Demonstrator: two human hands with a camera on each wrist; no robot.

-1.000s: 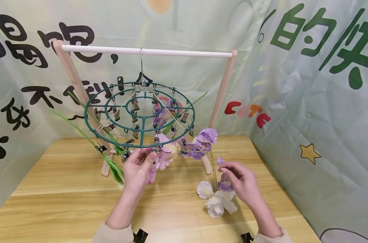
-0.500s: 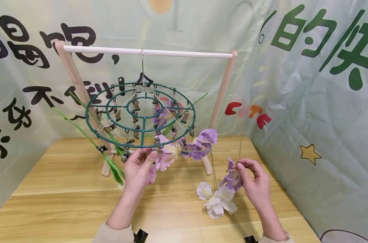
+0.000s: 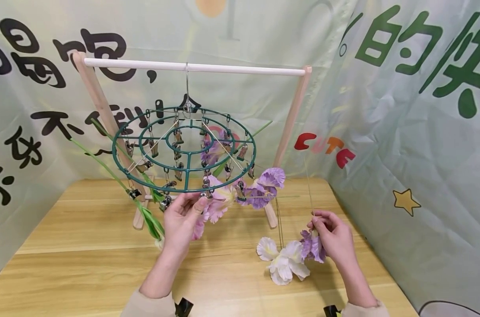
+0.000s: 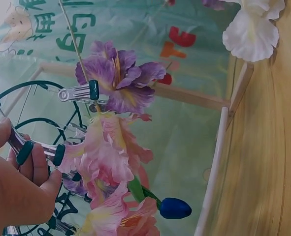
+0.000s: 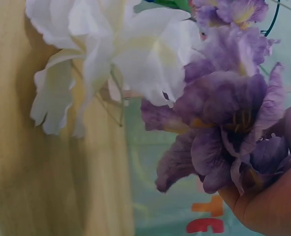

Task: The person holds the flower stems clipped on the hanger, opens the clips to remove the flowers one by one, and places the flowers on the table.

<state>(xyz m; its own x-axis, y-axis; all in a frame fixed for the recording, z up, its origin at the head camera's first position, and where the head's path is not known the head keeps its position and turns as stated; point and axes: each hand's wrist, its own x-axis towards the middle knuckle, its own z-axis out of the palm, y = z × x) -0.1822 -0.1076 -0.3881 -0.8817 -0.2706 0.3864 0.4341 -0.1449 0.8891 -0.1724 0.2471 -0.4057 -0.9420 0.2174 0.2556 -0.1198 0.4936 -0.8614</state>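
Observation:
My left hand (image 3: 180, 224) is at the front rim of a round green clip hanger (image 3: 187, 191), its thumb and fingers pinching a metal clip with dark green tips (image 4: 20, 148). Low on the right, my right hand (image 3: 337, 240) pinches the thin stem of a purple artificial iris (image 3: 313, 247). The bloom hangs downward and the stem points up. Just left of it, a white artificial iris (image 3: 284, 263) is upside down near the table. Beside the left hand, pink irises (image 4: 108, 152) and another purple iris (image 4: 118, 78) hang at the hanger.
The hanger hooks over the white rod (image 3: 244, 69) of a wooden stand on the wooden table (image 3: 85, 264). Green-stemmed tulips hang at the left, with leaves (image 3: 149, 220); a blue tulip (image 4: 176, 208) is behind. Printed cloth (image 3: 402, 132) encloses the back and sides.
My right hand has moved right and slightly down, carrying the purple iris away from the white one, with its stem now upright. My left hand stays at the clip.

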